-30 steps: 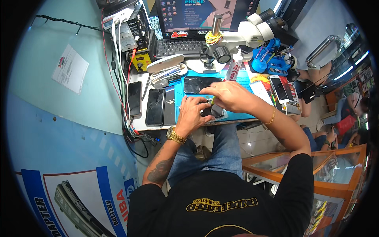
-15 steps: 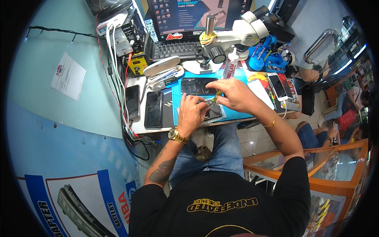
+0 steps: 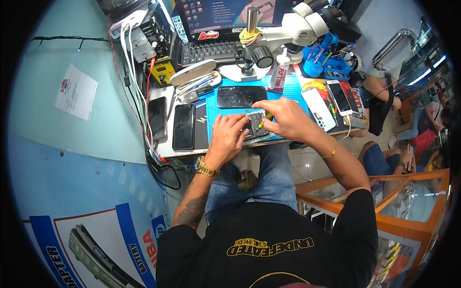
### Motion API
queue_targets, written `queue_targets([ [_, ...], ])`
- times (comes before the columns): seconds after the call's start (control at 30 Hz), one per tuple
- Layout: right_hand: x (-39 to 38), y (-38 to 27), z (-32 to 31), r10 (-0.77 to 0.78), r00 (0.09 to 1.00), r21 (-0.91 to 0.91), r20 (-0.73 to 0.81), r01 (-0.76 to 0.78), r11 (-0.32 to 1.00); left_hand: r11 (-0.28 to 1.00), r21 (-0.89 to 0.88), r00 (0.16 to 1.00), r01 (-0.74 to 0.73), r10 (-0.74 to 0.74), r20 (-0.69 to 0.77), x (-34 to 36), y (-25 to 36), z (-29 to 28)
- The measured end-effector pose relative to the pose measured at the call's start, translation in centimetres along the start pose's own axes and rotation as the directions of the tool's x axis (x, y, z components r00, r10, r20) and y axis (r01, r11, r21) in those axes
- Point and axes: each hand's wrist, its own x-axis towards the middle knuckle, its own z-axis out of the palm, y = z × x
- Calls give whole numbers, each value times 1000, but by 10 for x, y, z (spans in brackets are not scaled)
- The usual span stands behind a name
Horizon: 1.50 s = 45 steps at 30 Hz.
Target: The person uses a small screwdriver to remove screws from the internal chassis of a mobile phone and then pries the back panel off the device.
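My left hand (image 3: 227, 137) has curled fingers gripping the left side of an opened phone (image 3: 255, 127), whose dark inner parts show. My right hand (image 3: 284, 120) is closed on a slim yellow-green screwdriver (image 3: 266, 119) held over that phone's right part. The opened phone rests on a blue work mat (image 3: 291, 95), partly hidden by my fingers. Just behind it lies a black phone (image 3: 241, 96), face up. A white tube (image 3: 279, 72) stands at the back of the mat.
Left are two dark phones (image 3: 183, 126), cables and a yellow powered unit (image 3: 164, 71). Behind are a microscope (image 3: 300, 28), pen case (image 3: 194, 79), keyboard and monitor. Right are white phones (image 3: 339, 98) and a blue tool holder (image 3: 321, 65). Other people sit beyond, near an orange-framed glass cabinet (image 3: 418, 199).
My left fingers have shifted left, exposing more of the opened phone's innards. My right hand stays on the screwdriver, slightly repositioned. The view has shifted a little.
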Motion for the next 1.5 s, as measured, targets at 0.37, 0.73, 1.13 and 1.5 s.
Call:
queue_targets([
  [0.37, -2, 6, 5, -6, 1000, -38, 8, 7, 999, 1000, 12, 993, 7, -8, 115, -4, -3, -4],
  [0.73, -8, -1, 14, -182, 983, -178, 0, 179, 968, 999, 24, 989, -30, 26, 149, -7, -4, 0],
  [1.13, 18, -34, 3, -9, 868, -310, 496, 187, 932, 999, 45, 983, -11, 3, 185, -12, -8, 2],
  [1.5, 4, -16, -1, -380, 905, -159, 190, 410, 898, 999, 31, 978, -28, 21, 206, -5, -4, 2],
])
